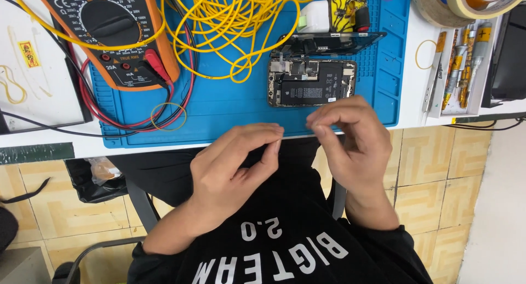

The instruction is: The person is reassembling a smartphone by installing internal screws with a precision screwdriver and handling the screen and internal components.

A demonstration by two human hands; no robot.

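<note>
- white worktop (44, 87), one blue mat (230, 111) on it, tan tile floor (438, 163) below
- one opened phone (311, 82), one multimeter (118, 29), one yellow cable tangle (230, 21)
- left hand (233, 163), right hand (350, 139) off the front edge: fingers pinched together, can't tell on what

Quick count of the bench: two hands, a left hand (236, 162) and a right hand (350, 137), both with fingertips pinched together over the lap. One opened phone (312, 82) lying on one blue work mat (230, 111), with its one detached screen panel (327, 44) propped just behind it. One orange multimeter (112, 35), one tangle of yellow wire (230, 21), one white charger block (314, 16), and one small yellow rubber band (169, 116) on the mat. Two rolls of tape (466, 2) in the corner. One tray of small tools (460, 65); can't count the tools inside.
</note>
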